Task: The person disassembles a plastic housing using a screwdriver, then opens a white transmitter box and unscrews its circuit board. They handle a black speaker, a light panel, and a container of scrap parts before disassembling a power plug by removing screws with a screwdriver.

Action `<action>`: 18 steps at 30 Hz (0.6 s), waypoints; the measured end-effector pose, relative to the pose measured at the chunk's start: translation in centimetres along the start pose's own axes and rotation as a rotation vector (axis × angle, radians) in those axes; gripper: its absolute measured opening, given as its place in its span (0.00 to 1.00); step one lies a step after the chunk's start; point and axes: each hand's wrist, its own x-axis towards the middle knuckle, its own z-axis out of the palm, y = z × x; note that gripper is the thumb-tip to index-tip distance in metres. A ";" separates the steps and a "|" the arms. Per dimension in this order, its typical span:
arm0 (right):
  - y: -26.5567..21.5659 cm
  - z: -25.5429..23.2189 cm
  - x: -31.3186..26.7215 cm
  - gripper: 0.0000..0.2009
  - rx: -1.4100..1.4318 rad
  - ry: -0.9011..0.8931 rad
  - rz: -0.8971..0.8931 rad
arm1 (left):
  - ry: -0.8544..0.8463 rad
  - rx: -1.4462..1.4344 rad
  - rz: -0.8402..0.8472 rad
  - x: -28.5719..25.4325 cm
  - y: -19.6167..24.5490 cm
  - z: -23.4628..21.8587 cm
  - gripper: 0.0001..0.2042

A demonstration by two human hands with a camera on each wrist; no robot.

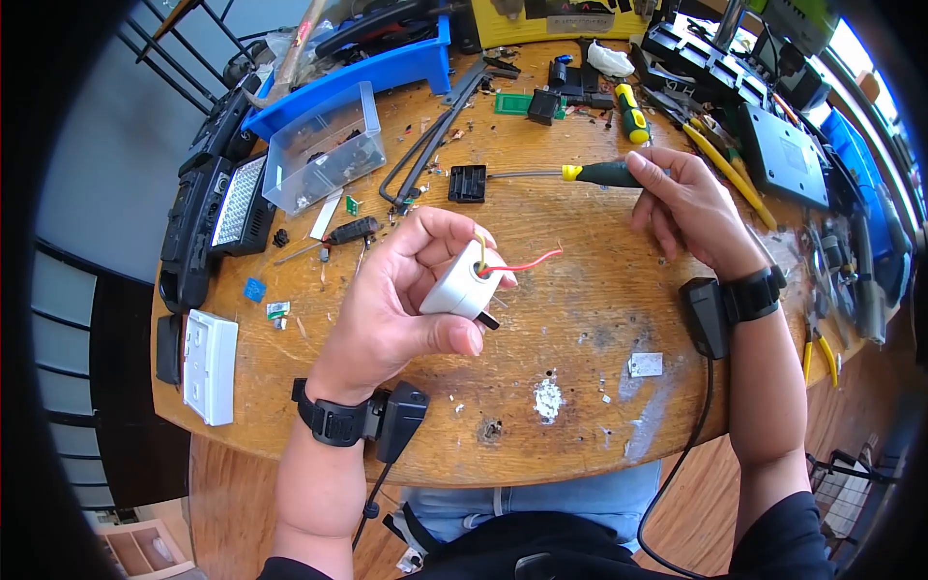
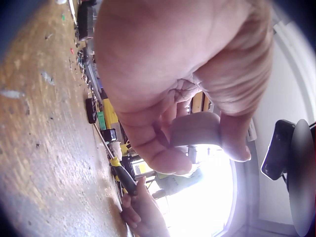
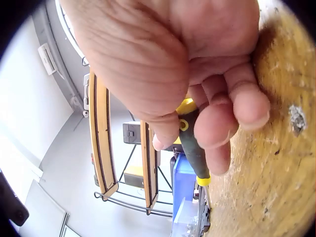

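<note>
My left hand grips a white plug-like housing between thumb and fingers, raised over the bench. A red wire and a yellow wire come out of the hole in its face, and dark prongs show at its lower side. In the left wrist view the housing is a grey, shaded shape. My right hand pinches the dark green and yellow handle of a screwdriver; its shaft points left, the tip at a small black box on the bench. The handle also shows in the right wrist view.
A clear bin and blue tray stand at the back left, a white block at the left edge. Pliers and other tools lie at the right. White crumbs lie near the front edge.
</note>
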 end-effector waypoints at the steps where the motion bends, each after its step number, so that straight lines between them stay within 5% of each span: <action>1: 0.1 0.0 0.0 0.20 -0.021 0.007 0.031 | -0.025 -0.002 -0.016 0.0 0.0 -0.1 0.36; 5: 0.5 -0.2 0.1 0.20 -0.018 0.017 0.028 | -0.034 -0.126 -0.214 0.0 0.2 0.3 0.33; 11: -0.3 0.5 -0.5 0.17 0.024 0.055 -0.004 | -0.032 -0.011 -0.187 0.1 0.0 1.1 0.33; 14: -0.8 1.1 -0.7 0.15 -0.074 -0.002 -0.206 | -0.082 -0.034 -0.315 0.0 0.6 1.0 0.33; 18: -1.6 2.7 -2.4 0.17 0.168 -0.399 -0.381 | -0.097 -0.055 -0.387 -0.2 0.7 1.3 0.34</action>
